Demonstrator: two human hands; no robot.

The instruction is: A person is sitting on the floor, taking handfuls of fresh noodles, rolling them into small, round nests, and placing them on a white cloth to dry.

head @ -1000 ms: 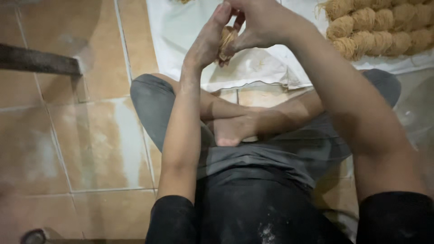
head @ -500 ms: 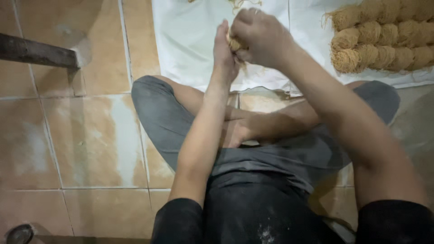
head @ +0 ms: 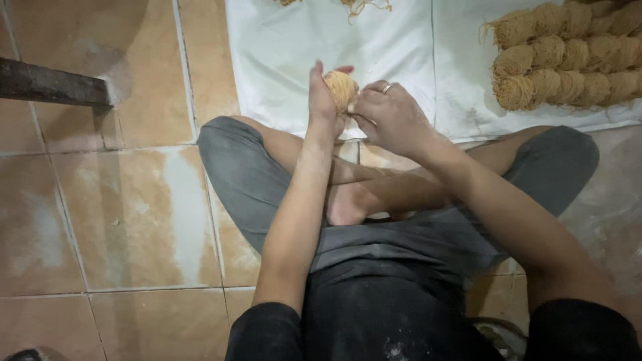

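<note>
Both hands grasp a small round noodle bundle (head: pixel 340 89): the left hand (head: pixel 323 100) cups it upright, the right hand (head: pixel 388 117) pinches its side. It sits raised above a white cloth (head: pixel 294 60), where finished noodle bundles (head: pixel 562 63) lie in rows on the right.

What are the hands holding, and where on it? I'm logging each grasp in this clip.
A small noodle bundle. The left hand cups its left side; the right hand pinches its right lower edge with the fingers.
</note>
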